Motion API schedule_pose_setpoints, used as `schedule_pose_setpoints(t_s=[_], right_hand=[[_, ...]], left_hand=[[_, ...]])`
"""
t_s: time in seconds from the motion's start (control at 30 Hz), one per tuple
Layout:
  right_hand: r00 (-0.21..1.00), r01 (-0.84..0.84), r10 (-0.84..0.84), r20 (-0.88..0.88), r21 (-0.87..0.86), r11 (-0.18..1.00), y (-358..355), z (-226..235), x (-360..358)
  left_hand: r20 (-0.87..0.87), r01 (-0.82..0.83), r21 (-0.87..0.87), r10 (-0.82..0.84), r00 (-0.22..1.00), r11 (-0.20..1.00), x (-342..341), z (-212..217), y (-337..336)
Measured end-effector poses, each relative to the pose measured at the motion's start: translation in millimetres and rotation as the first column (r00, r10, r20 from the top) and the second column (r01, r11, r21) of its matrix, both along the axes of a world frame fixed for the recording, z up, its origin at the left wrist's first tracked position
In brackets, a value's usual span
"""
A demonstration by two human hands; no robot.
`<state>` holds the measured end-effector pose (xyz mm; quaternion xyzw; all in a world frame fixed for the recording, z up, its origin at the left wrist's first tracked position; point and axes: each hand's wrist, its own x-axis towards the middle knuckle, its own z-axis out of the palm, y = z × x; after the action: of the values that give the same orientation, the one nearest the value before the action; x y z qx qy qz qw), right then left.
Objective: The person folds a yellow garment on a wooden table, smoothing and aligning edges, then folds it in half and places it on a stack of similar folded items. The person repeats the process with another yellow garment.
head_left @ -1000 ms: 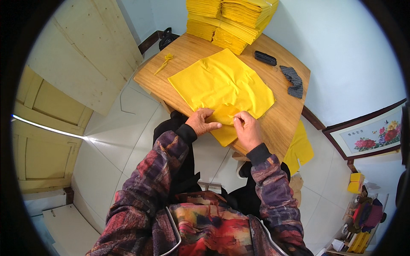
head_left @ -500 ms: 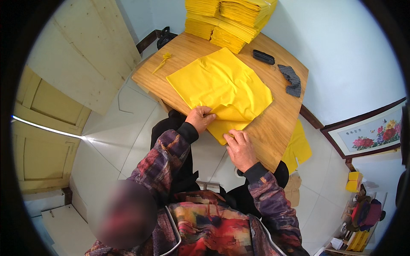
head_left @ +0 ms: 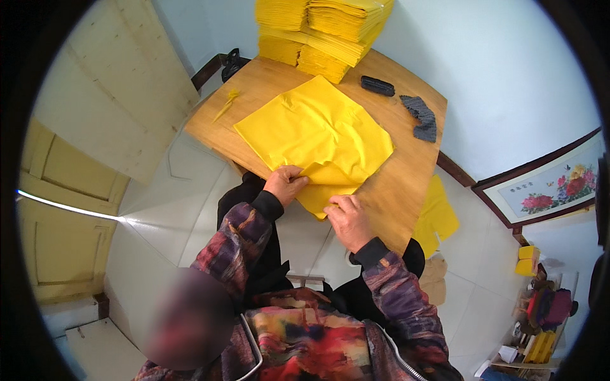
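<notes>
A large piece of yellow fabric, creased across its middle, lies on the wooden table with its near corner hanging past the front edge. My left hand pinches a raised fold near its left side, thumb on top. Further right, my right hand is closed with its fingertips on the fabric's near edge, beside the hanging corner. Whether the fabric is one layer or a bag, I cannot tell.
Tall stacks of folded yellow fabric stand at the table's back. A black case and a grey knitted strip lie back right; a small yellow twisted scrap lies left. More yellow fabric is beyond the table's right side.
The whole view has shifted slightly, so the table and hands appear a little further left. Both hands keep nearly the same hold on the fabric.
</notes>
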<state>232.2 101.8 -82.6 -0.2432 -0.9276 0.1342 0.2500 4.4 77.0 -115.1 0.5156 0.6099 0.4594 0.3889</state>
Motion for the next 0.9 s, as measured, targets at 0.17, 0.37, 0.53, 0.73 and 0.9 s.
schedule_pose_setpoints(t_s=[0.17, 0.37, 0.53, 0.73, 0.9], right_hand=[[0.998, -0.004, -0.006, -0.064, -0.154, 0.988, 8, 3, -3], [1.0, -0.015, 0.006, -0.024, -0.399, 0.917, 20, 10, -2], [0.999, -0.05, 0.038, -0.035, -0.502, 0.864, 29, 12, -1], [0.999, -0.03, 0.018, -0.028, -0.535, 0.845, 29, 15, -2], [0.999, -0.031, 0.017, -0.031, -0.506, 0.862, 29, 13, -3]], left_hand=[[0.015, -0.004, 0.009, 0.003, 1.0, 1.0, 0, -5, 1], [-0.103, -0.002, 0.004, 0.003, 0.995, 1.0, -1, 0, 0], [0.055, -0.036, 0.004, 0.036, 0.998, 0.999, 4, 4, -1], [-0.012, -0.038, 0.048, 0.039, 0.999, 0.998, 3, -1, 0], [0.034, -0.04, 0.072, 0.037, 0.999, 0.997, 3, -6, 1]])
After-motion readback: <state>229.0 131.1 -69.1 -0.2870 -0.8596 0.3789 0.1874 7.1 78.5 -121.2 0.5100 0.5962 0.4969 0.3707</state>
